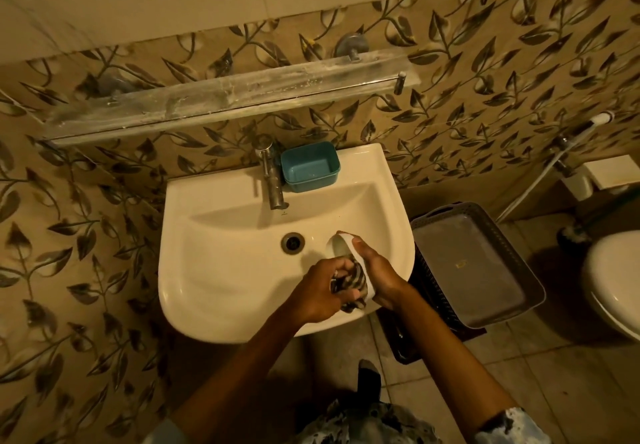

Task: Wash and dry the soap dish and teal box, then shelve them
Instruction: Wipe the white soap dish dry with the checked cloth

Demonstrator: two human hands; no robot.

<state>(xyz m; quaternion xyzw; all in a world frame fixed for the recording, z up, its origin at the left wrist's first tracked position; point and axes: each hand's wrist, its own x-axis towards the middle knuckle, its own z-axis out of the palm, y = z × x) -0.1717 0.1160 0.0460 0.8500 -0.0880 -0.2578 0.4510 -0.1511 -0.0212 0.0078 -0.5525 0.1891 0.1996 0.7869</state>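
Over the right side of the basin, seen from the head camera, two bare hands work on one soap dish (340, 246): a white, smooth, oval shell tipped on its edge above the sink (207, 270). The right hand (379, 272) holds it from outside, fingers wrapped round the far wall and the thumb laid on the rim. The left hand (322, 291) has its fingers curled tight round one cloth (351, 282), a crumpled rag with a dark-and-pale pattern, and presses it into the hollow of the dish. One teal box (309, 166) stands apart from all this on the sink's back ledge, just right of the single metal tap (272, 176); it is rectangular plastic with rounded corners, open-topped, its teal floor showing. The sink is glossy white ceramic with one round metal drain (292, 242) left of the dish. On the leaf-patterned tiled wall above hangs one long glass shelf (225, 97), clouded with pale residue. Right of the sink sits one grey basket (446, 209) with latticed walls, a flat grey panel lying in it. One white toilet (613, 277) shows at the right edge.
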